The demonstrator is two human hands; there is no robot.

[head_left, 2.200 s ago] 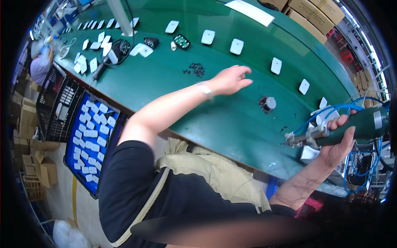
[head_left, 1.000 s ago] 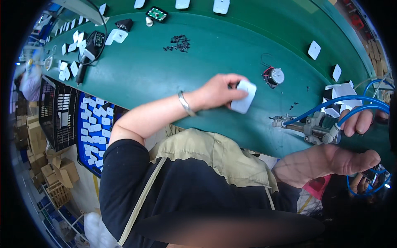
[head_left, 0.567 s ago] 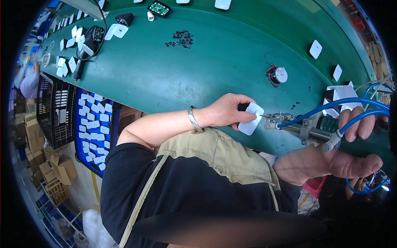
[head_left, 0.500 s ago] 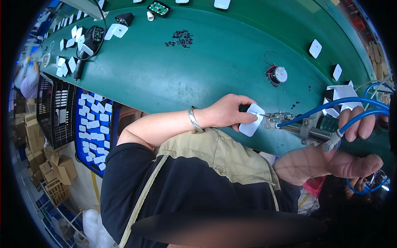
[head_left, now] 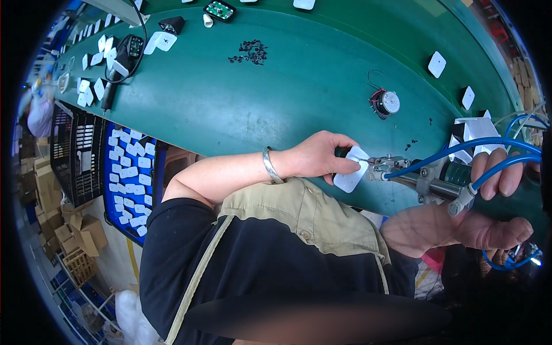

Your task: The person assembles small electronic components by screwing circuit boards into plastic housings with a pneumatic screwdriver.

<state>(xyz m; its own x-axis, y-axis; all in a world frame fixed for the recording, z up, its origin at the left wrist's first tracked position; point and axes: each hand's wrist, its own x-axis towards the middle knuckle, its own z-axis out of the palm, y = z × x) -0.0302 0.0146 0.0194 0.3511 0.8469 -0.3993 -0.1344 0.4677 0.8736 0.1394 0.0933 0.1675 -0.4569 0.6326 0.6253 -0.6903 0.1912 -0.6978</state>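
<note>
My left hand [head_left: 323, 155], with a bracelet at its wrist, is closed on a white rounded-square cover [head_left: 351, 179], pinched between thumb and fingers. The metal tip of a pneumatic screwdriver [head_left: 440, 187] meets the right edge of that cover. My right hand [head_left: 499, 231] is wrapped about the rear of this tool. Its thumb shows below the metal cylinder and its fingers beyond it, while part of the grip is hidden by the tool and its blue air hoses [head_left: 460, 150].
A round motor-like part [head_left: 388, 103] with wires lies on the green table [head_left: 190, 109]. Dark screws [head_left: 250, 53] form a pile farther back. More white covers stand at the far left, near a corded black tool [head_left: 108, 95]. A blue crate [head_left: 109, 201] of white pieces sits left, below table level.
The cover in my left hand has shifted very slightly to the right at the tool's tip. Both hands otherwise keep nearly the same place.
</note>
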